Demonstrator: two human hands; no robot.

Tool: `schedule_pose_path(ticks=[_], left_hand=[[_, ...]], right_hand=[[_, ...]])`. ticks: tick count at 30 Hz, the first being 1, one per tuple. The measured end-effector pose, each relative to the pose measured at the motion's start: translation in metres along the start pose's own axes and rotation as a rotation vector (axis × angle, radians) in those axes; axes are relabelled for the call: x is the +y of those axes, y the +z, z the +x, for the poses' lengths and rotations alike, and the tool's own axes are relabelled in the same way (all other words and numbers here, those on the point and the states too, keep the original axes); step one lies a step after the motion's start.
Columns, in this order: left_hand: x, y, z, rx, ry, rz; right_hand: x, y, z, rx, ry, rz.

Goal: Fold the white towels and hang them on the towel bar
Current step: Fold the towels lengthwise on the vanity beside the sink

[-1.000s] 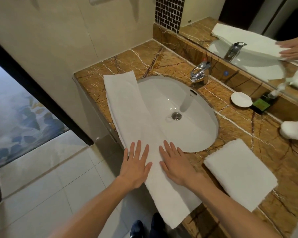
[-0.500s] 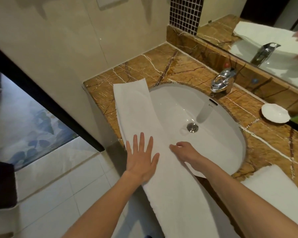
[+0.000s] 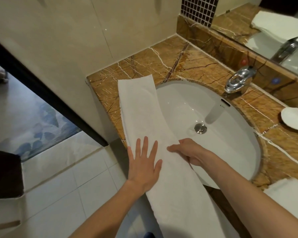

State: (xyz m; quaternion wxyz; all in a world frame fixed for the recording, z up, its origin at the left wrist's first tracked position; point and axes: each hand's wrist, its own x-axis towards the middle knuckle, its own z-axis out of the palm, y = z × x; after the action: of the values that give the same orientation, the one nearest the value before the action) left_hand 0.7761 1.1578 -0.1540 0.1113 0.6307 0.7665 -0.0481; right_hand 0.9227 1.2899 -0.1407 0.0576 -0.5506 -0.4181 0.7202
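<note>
A long white towel [image 3: 144, 114], folded into a narrow strip, lies along the left rim of the sink and hangs off the counter's front edge. My left hand [image 3: 144, 163] rests flat on the strip's left side, fingers spread. My right hand [image 3: 190, 152] is at the strip's right edge over the basin, its fingers curled under the cloth and its thumb on top. A second white towel [image 3: 289, 191], folded, lies on the counter at the right edge of the view. No towel bar is in view.
The white oval sink [image 3: 222, 134] sits in a brown marble counter [image 3: 144, 64]. A chrome faucet [image 3: 237, 80] stands behind it, a white soap dish [image 3: 294, 118] to its right, and a mirror [image 3: 273, 26] above. A tiled floor [image 3: 72, 186] lies below left.
The view has shifted left and closer. My right hand went from lying flat on the towel to curling around its right edge. My left hand stays flat on the towel.
</note>
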Motion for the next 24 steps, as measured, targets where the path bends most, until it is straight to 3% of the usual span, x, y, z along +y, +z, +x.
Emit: schedule_pose_path(ticks=[6,10,18,24], left_hand=[[0.002,-0.003,-0.001,0.006,0.001,-0.005],[0.001,-0.002,0.000,0.006,-0.002,-0.020],[0.001,-0.002,-0.001,0.000,0.002,-0.024],[0.000,-0.002,-0.002,-0.020,0.006,-0.037]], right_hand=[[-0.014,-0.004,0.008,-0.143,0.067,0.116],[-0.020,-0.002,0.017,-0.145,0.067,0.269],[-0.013,0.009,0.025,0.308,-0.219,-0.059],[0.002,0.018,0.029,0.344,-0.059,-0.112]])
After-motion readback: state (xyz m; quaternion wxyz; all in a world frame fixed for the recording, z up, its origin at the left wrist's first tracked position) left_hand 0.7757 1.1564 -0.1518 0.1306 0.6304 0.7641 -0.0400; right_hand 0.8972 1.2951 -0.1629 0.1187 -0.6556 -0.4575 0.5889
